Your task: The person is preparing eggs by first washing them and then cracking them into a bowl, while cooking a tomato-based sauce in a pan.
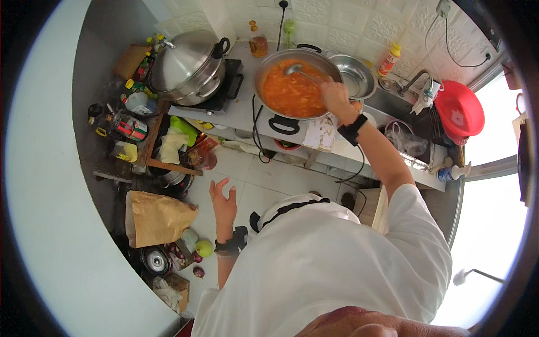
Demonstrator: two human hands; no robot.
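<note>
My right hand (335,97) grips the handle of a metal ladle (294,69), whose bowl dips into orange-red soup (286,92) with pale shreds in it. The soup fills much of a wide, two-handled steel pan (263,67) on the counter. My right forearm reaches over the counter's front edge. Lower and to the left, my left hand (223,201) hangs above the tiled floor with its fingers apart and nothing in it. Just behind the pan on the right sits a steel bowl (356,78).
A lidded steel steamer pot (187,63) stands on a black cooktop (229,90). An oil bottle (257,42) is behind the pan. Rightward are a sink tap (414,80) and red plastic basins (459,109). Bottles crowd a left-hand shelf; a paper bag (160,219) is below.
</note>
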